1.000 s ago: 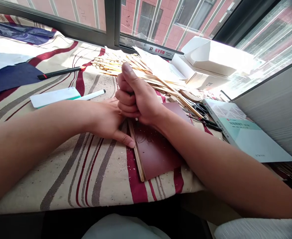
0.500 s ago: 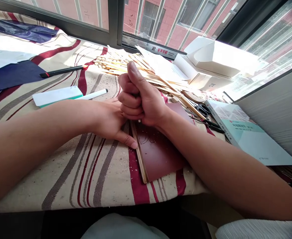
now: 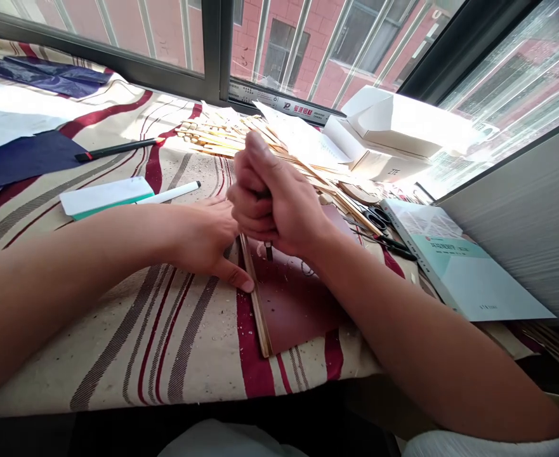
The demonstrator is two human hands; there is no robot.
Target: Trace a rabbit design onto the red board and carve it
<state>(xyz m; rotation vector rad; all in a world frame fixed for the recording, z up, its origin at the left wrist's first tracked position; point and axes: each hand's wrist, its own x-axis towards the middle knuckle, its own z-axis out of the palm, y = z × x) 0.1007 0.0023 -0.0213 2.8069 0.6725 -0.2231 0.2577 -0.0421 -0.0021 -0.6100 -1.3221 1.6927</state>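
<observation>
My right hand [image 3: 274, 203] is closed in a fist, thumb on top, over a reddish-brown flat board [image 3: 298, 311]. A short dark tip [image 3: 268, 251] pokes out below the fist; the rest of that thing is hidden in the palm. My left hand [image 3: 207, 238] lies flat with its thumb spread, thumb tip touching a thin wooden strip [image 3: 259, 317]. The strip runs along the board's left edge, and its far end is hidden under my hands. Its fingertips reach behind my right fist and are partly hidden.
On the striped cloth [image 3: 117, 355], a white marker [image 3: 169, 192], a white-and-green pad [image 3: 108, 195] and a black pen [image 3: 117, 149] lie left. Thin wooden sticks [image 3: 212, 136] pile up behind. Scissors [image 3: 379, 219], a book [image 3: 464, 266] and a white box [image 3: 388, 162] are right.
My right fist has lifted and tilted slightly, and the dark tip beneath it shows more. The left hand keeps its place on the strip. The whole view has shifted a little.
</observation>
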